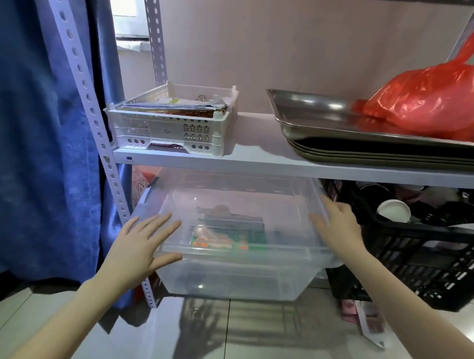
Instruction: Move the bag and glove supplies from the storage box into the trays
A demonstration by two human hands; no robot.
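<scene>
A clear plastic storage box with a clear lid stands on the floor under the lowest shelf, partly pulled out. Through the lid I make out packets with green and orange print. My left hand lies flat on the lid's front left corner, fingers spread. My right hand rests against the lid's right edge, fingers apart. On the shelf above, a white perforated tray at the left holds flat packets. A stack of steel trays at the right carries a red plastic bag.
A black slatted crate with cups stands right of the box, touching it. A perforated shelf post runs down just left of the box, with a blue curtain beyond. A printed packet lies on the glossy tile floor.
</scene>
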